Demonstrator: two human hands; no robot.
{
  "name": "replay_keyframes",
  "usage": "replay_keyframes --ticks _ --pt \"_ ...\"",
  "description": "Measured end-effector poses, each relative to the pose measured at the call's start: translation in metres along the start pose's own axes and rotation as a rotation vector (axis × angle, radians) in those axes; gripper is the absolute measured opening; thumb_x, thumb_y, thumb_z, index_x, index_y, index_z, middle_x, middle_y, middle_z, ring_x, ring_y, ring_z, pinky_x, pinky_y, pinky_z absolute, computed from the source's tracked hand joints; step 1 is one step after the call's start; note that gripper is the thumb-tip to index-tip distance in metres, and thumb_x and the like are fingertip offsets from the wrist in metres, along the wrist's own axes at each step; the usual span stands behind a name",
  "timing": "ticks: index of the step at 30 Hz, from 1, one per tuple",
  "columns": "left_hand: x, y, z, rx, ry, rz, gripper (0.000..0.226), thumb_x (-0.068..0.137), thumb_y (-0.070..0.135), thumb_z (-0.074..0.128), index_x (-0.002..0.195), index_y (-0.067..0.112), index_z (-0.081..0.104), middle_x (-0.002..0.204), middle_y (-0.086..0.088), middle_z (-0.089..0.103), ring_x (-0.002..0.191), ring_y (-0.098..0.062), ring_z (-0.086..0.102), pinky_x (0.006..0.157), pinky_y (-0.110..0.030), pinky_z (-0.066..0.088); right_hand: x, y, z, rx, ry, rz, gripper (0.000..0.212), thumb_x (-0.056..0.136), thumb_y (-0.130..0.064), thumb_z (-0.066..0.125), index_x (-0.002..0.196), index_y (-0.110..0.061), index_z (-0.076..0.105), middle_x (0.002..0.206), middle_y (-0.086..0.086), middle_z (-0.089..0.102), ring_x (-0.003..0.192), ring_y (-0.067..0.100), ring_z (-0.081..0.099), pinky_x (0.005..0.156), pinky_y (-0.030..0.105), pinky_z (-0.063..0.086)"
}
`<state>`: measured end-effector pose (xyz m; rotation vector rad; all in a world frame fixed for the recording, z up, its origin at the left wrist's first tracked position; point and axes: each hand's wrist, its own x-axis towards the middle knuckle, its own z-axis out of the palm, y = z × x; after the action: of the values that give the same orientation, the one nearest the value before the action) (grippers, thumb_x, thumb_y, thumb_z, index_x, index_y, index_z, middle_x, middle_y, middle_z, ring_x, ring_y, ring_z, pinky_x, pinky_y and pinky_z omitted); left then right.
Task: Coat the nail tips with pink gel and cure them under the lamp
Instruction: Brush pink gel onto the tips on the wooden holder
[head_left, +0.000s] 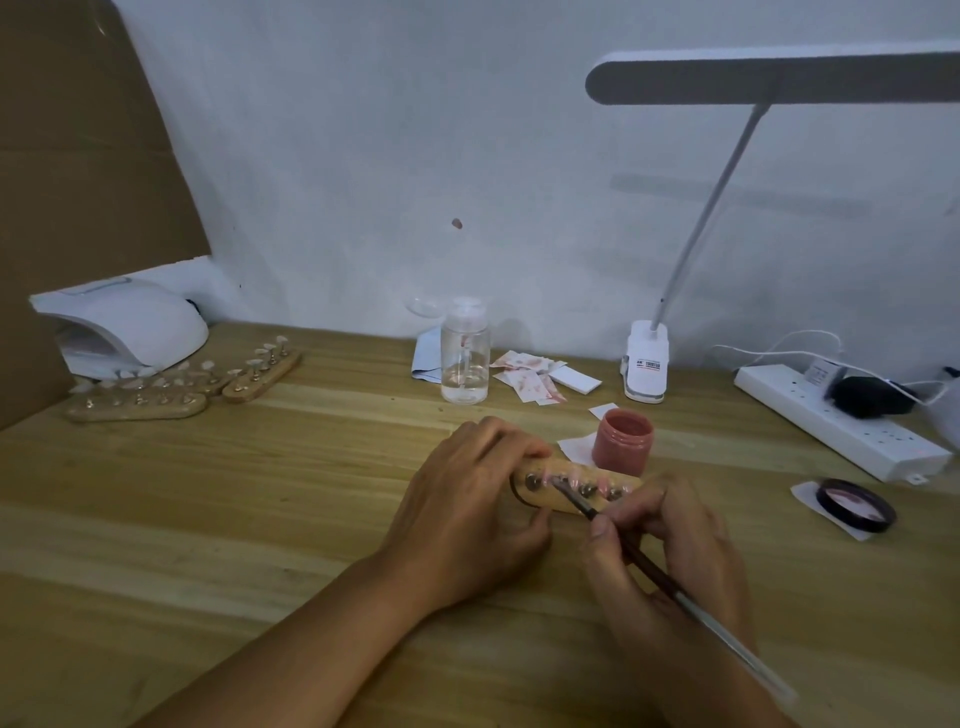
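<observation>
My left hand (467, 514) grips the left end of a wooden nail-tip holder (587, 496) lying on the table, with several pink-coated tips along its top. My right hand (670, 551) pinches a thin brush (649, 564) whose bristles touch a tip near the holder's left end. An open jar of pink gel (622, 441) stands just behind the holder. Its black lid (855, 505) lies to the right on white paper. The white curing lamp (130, 325) sits at the far left, with three more wooden holders (156, 397) of uncoated tips in front of it.
A clear pump bottle (465, 358) stands mid-table beside pink-stained paper scraps (530, 379). A white clip-on desk lamp (647, 364) rises at the back right. A white power strip (836, 423) with a black plug lies at the right edge. Brown cardboard leans at the far left.
</observation>
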<state>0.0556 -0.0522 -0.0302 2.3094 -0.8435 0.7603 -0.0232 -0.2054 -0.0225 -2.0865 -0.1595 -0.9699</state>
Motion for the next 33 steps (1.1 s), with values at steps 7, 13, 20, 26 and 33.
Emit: replay_keyframes --ticks 7,13,20,26,33 --pt "0.0 -0.002 0.001 0.012 -0.01 -0.004 0.042 0.073 0.038 0.07 0.114 0.03 0.061 0.107 0.017 0.053 0.097 -0.003 0.051 0.079 -0.016 0.041 0.001 -0.002 0.002 -0.03 0.013 -0.057 0.01 0.069 -0.028 0.058 0.071 -0.019 0.055 0.065 -0.006 0.058 0.083 0.005 0.054 0.074 0.049 0.05" --pt "0.001 -0.003 0.002 0.001 -0.004 -0.002 0.04 0.074 0.039 0.068 0.113 0.028 0.062 0.107 0.015 0.054 0.098 -0.005 0.053 0.08 -0.022 0.046 0.001 -0.001 0.001 -0.032 0.011 -0.082 0.013 0.069 -0.035 0.053 0.072 -0.022 0.054 0.067 -0.009 0.054 0.083 0.005 0.056 0.07 0.047 0.05" --pt "0.0 -0.003 0.002 -0.012 -0.015 0.003 0.04 0.074 0.038 0.07 0.112 0.029 0.061 0.107 0.017 0.054 0.097 -0.004 0.052 0.08 -0.022 0.046 0.0 0.001 0.001 -0.031 0.002 -0.038 0.01 0.067 -0.039 0.051 0.071 -0.03 0.048 0.065 -0.011 0.056 0.086 0.005 0.054 0.07 0.037 0.047" --pt "0.0 -0.004 0.002 -0.029 -0.023 -0.009 0.039 0.075 0.041 0.067 0.112 0.03 0.061 0.106 0.018 0.054 0.096 -0.002 0.051 0.081 -0.018 0.043 0.002 -0.001 0.0 -0.022 0.049 -0.044 0.019 0.07 -0.021 0.062 0.079 -0.029 0.048 0.069 -0.008 0.057 0.08 0.01 0.059 0.071 0.049 0.052" --pt "0.001 -0.015 0.007 -0.078 -0.109 -0.118 0.039 0.073 0.043 0.068 0.11 0.034 0.06 0.105 0.021 0.056 0.098 0.001 0.051 0.087 -0.023 0.044 0.056 0.006 -0.023 0.221 0.002 0.191 0.009 0.083 -0.015 0.061 0.084 -0.023 0.066 0.075 -0.01 0.072 0.071 -0.001 0.065 0.06 0.006 0.045"
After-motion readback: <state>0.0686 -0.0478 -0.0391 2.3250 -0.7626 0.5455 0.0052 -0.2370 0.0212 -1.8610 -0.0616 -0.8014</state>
